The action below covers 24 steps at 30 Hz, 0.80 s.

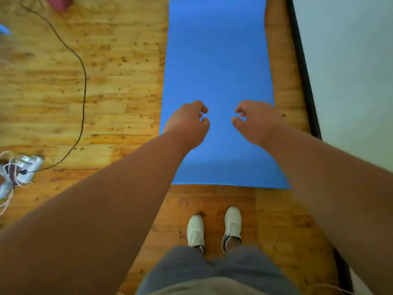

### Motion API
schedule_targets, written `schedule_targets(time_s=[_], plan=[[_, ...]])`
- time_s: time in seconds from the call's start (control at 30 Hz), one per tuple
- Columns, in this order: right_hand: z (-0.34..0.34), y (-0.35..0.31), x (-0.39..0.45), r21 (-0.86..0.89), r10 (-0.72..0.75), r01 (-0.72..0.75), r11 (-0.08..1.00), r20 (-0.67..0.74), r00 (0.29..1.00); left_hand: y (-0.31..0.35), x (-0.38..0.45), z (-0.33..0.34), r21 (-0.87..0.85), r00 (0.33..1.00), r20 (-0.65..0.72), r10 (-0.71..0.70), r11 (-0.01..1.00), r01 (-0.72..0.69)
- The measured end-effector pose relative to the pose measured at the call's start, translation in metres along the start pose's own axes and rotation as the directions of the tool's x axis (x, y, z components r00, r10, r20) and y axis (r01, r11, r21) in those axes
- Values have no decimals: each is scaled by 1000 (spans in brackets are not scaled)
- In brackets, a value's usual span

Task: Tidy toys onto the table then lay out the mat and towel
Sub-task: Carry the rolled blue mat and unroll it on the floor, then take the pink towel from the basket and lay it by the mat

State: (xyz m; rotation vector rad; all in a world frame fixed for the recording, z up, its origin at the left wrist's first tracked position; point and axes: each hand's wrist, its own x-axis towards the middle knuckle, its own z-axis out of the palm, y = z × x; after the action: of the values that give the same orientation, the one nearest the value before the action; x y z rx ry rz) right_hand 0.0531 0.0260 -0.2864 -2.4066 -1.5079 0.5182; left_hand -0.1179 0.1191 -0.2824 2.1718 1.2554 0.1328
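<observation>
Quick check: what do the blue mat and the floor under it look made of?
Blue mat: probably foam, matte, with fine ribbing near its close end; it lies flat. Floor: wood strips, yellow-orange, knots and dark specks, slight sheen, likely varnished.

No text, label, brand, number or sign is showing legibly anywhere in this view.
</observation>
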Motion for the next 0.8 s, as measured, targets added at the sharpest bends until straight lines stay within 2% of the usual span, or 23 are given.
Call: schedule_targets(time_s=[0.23, 0.4, 0.53, 0.63, 0.8], plan=[[-88, -54, -42, 180, -18, 57, 982, -210, 978, 58, -47, -82, -20, 983, -156, 91, 995, -96], [-147, -73, -61, 379, -9, 170, 910, -391, 920, 100, -78, -124, -177, 936, -324, 136, 964, -201], [-192, -87, -78, 518, 8, 318, 794, -532, 847, 137, -101, -150, -383, 877, -473, 89, 876, -295], [-222, -94, -89, 579, -14, 417, 701, -573, 819, 164, -112, -161, -461, 830, -553, 75, 802, -380], [-248, -94, -93, 555, -90, 482, 678, -588, 804, 191, -119, -165, -528, 794, -605, 54, 719, -451]])
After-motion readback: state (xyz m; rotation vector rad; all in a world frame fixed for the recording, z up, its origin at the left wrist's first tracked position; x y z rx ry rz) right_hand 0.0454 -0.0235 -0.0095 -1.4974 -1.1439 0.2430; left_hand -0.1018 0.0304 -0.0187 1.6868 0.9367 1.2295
